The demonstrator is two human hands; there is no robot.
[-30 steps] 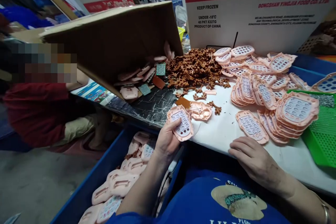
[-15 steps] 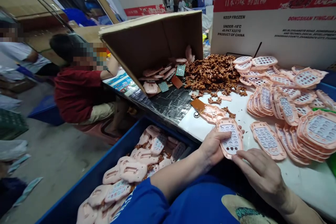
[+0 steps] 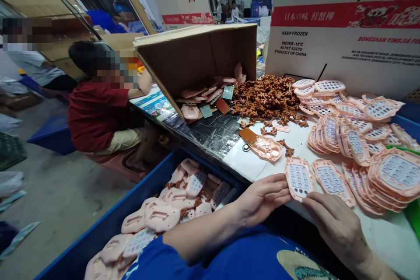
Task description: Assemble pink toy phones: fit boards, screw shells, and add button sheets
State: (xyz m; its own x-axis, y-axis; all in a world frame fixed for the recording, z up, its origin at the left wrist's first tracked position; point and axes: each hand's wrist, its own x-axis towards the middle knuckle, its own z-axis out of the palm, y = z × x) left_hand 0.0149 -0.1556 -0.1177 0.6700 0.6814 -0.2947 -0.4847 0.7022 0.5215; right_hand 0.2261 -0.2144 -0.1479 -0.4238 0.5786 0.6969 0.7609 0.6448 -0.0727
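A pink plastic shell half (image 3: 299,179) with a pale keypad sheet in it is at the front edge of the white work surface, keypad side up. My left hand (image 3: 266,199) is beside its left edge, fingers stretched out and together; whether the fingertips touch the shell is unclear. My right hand (image 3: 337,227) has its bent fingers on the shell's lower right edge, thumb partly hidden. Just right of it lies a similar shell half (image 3: 333,182). Left of it, another pink shell half (image 3: 267,148) lies with thin wires, a brown circuit board (image 3: 248,135) and a small round part (image 3: 246,148).
Stacked pink shells (image 3: 395,175) stand at right, before a printed carton (image 3: 315,48). Brown plastic pieces (image 3: 269,98) form a heap beside a tipped cardboard box (image 3: 197,57). A blue bin (image 3: 108,214) at lower left holds pink shells. A person in red (image 3: 98,113) sits at left.
The shell half has moved right and down, beside the similar one. My left hand has come off its grip and its fingers have straightened. My right hand stays at the shell's lower edge.
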